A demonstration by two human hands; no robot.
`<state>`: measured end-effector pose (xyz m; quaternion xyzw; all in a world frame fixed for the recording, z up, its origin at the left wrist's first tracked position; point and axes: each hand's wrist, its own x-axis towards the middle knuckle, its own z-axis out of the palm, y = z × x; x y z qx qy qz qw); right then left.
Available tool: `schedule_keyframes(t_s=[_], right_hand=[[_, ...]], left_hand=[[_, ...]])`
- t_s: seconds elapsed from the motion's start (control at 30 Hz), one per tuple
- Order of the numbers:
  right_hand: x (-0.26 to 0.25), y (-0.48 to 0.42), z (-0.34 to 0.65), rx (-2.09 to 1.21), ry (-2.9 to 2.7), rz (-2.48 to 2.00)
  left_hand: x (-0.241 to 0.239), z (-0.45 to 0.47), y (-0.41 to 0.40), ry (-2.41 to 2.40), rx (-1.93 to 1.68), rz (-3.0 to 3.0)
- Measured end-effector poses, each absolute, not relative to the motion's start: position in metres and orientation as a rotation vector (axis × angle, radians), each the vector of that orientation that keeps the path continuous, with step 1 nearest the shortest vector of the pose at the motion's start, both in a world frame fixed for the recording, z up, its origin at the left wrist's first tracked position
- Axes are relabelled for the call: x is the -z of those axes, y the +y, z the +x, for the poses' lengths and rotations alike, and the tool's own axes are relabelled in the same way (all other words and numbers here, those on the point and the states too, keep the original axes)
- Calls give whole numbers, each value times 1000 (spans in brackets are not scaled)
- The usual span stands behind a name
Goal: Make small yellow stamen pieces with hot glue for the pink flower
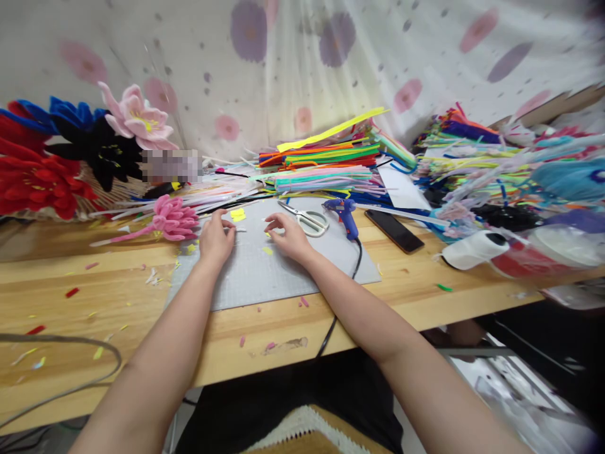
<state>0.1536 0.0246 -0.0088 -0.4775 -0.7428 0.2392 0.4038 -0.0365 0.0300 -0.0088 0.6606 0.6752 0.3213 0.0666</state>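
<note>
Over the grey cutting mat (pixel 255 277), my left hand (pixel 217 241) is closed, with fingers and thumb drawn together. A short thin white piece (pixel 241 229) sticks out at its fingertips; its kind is too small to tell. Across a gap, my right hand (pixel 289 238) hovers with curved fingers and the thumb apart from them. Small yellow scraps (pixel 267 251) lie under it. Scissors (pixel 309 221) with pale handles rest just beyond that hand. A yellow sticky note (pixel 238 214) lies between and behind the hands. Left of my left hand is a pink fuzzy flower (pixel 172 219) on a stem.
A blue glue gun (pixel 346 217) lies on the mat's right, its black cord running off the front edge. Beside it is a phone (pixel 394 231). Bundles of coloured pipe cleaners (pixel 326 157) line the back. Finished fuzzy flowers (pixel 139 120) stand at left; a white roll (pixel 475 249) lies right.
</note>
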Motion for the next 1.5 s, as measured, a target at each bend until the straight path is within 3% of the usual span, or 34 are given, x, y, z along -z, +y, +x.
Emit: schedule_keyframes(t_s=[0.2, 0.53, 1.03, 1.33, 1.5], right_hand=[[8, 53, 138, -717, -1871, -1269], [2, 71, 109, -556, -2155, -1206], [1, 70, 117, -464, -2045, -1327], [-2, 70, 140, -693, -1849, -1347], [-1, 63, 140, -811, -1800, -1282]], left_hand=[[8, -33, 26, 1940, -1098, 1967], [11, -34, 27, 1919, -1133, 1951], [10, -32, 27, 1998, -1027, 1955], [10, -35, 29, 2075, -1015, 1890], [5, -34, 25, 2068, -1261, 1962]])
